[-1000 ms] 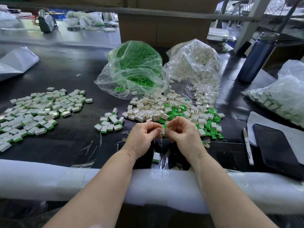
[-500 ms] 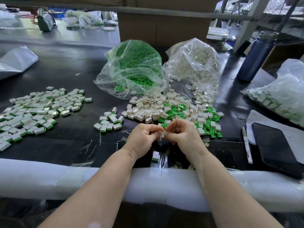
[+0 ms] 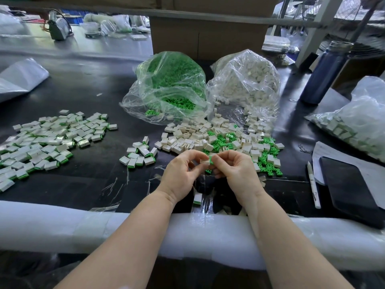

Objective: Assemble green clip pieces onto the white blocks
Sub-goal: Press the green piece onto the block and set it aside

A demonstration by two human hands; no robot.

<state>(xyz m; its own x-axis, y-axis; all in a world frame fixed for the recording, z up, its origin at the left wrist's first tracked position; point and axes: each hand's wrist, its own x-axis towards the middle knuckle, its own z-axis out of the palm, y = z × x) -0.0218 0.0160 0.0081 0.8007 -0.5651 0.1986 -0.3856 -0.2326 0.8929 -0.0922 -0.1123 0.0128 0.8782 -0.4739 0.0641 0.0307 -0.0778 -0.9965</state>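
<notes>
You hold a white block just above the near edge of the bench, pinched in your left hand, while your right hand pinches a green clip against the block's end. Behind your hands lies the loose pile of blocks and clips; finished pieces lie to your left.

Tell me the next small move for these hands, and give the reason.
Probably press the green clip fully into the white block. The left hand pinches the block, the right hand holds the clip at its end, and green shows outside the block, so it looks unseated.
</notes>
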